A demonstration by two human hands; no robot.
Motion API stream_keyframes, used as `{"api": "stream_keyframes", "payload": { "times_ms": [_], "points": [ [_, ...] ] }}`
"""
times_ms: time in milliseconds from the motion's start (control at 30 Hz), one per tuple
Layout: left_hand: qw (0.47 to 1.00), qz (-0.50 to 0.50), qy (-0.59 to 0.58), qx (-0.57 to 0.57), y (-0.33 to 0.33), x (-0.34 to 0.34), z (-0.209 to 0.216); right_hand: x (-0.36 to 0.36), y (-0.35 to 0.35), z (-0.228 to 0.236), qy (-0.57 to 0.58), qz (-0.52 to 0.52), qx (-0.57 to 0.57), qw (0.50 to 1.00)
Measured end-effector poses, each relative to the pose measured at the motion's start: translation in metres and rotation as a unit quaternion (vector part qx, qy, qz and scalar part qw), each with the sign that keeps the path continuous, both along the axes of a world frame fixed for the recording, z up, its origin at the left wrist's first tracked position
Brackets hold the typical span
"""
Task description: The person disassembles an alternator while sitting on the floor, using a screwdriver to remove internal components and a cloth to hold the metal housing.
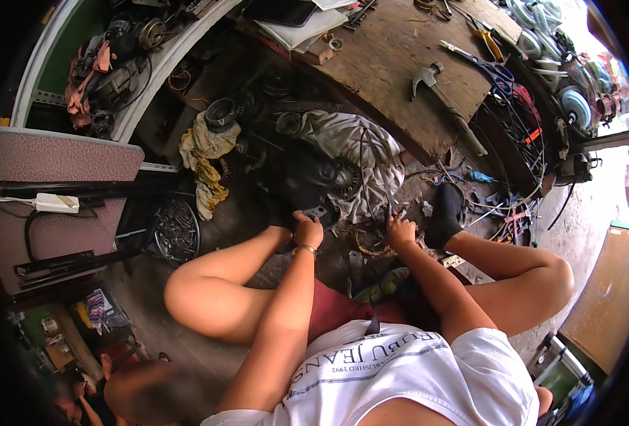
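Note:
In my left hand (pixel 307 231), closed fingers hold a small grey metal plate (pixel 316 211) that seems to have holes in it. My right hand (pixel 402 231) is closed around a thin tool (pixel 391 209); its kind is hard to make out, though a bit of orange shows near the fingers. On the floor just beyond my hands lies a dark, rounded machine body (pixel 300 170), with a ribbed round part (pixel 345 179) at its right side. A crumpled whitish cloth (pixel 382 167) is spread behind that part.
A wooden bench (pixel 392 60) stands ahead, carrying a hammer (pixel 442 99), blue-handled scissors (pixel 481 65) and yellow-handled pliers (pixel 490 44). Left are a yellow-stained rag (pixel 209 153) and a basin (pixel 195 245) of small metal pieces. Cables and tools clutter the right; people sit lower left.

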State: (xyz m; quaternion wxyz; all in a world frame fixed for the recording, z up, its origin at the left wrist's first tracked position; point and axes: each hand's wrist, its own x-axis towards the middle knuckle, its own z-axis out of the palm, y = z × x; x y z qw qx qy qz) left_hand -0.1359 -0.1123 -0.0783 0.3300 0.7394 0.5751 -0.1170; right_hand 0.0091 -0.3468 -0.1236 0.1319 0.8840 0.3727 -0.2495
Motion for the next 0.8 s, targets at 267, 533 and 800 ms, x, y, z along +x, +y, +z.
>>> {"api": "stream_keyframes", "payload": {
  "times_ms": [267, 533, 800],
  "points": [
    [0.998, 0.027, 0.05, 0.007, -0.008, 0.009, 0.021, 0.001, -0.014, -0.009, 0.006, 0.05, 0.066, 0.997],
    [0.998, 0.009, 0.05, 0.033, -0.007, 0.008, 0.02, 0.015, -0.011, 0.021, 0.097, 0.08, 0.052, 0.991],
    [0.998, -0.011, 0.02, 0.057, -0.009, 0.01, 0.017, 0.074, -0.06, 0.037, -0.048, 0.119, 0.027, 0.991]
  ]
}}
